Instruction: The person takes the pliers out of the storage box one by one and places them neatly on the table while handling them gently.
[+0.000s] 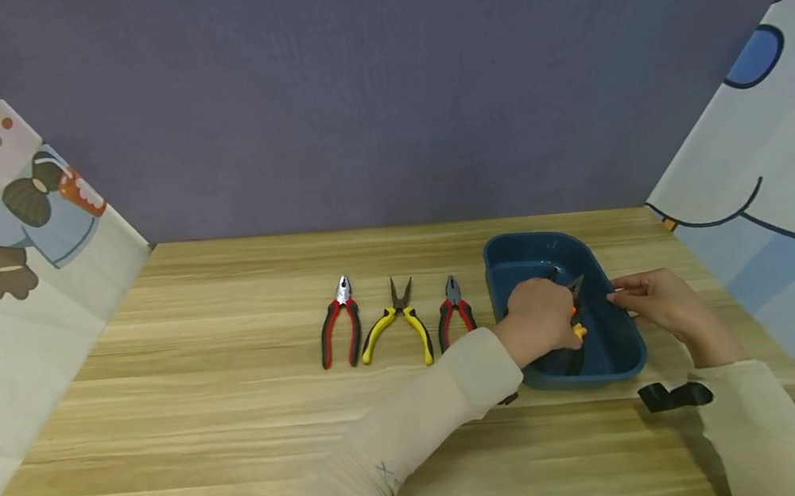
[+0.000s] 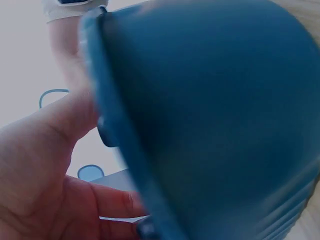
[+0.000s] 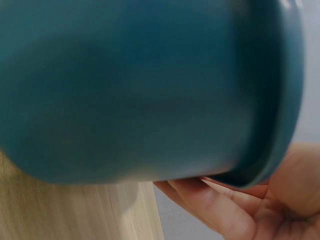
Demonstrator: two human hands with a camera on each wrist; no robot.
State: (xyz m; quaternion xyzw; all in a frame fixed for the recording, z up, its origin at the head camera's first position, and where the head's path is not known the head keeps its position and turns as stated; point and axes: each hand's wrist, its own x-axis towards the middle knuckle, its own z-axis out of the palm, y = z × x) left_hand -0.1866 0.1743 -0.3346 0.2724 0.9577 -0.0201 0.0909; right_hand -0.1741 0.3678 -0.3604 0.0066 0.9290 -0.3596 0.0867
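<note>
My left hand (image 1: 536, 314) reaches down into a dark blue plastic bin (image 1: 619, 354), its fingers curled on a tool with orange and black parts (image 1: 580, 332). The hand covers most of that tool. In the left wrist view, thumb and fingers of the left hand (image 2: 55, 165) pass behind the bin's rim (image 2: 127, 135), where small dark ends show. My right hand (image 1: 665, 306) pinches the bin's right rim between thumb and fingers. Seen from the right wrist, fingers of the right hand (image 3: 225, 205) touch the bin's outer wall (image 3: 125, 100) below the rim.
Left of the bin stand out three pliers in a row on the wooden table (image 1: 206, 426): red-and-black pliers (image 1: 354, 324), yellow-and-black long-nose pliers (image 1: 415, 326) and another red-and-black pair (image 1: 453, 298), partly near the left sleeve. A dark grey panel (image 1: 383, 98) rises behind the table.
</note>
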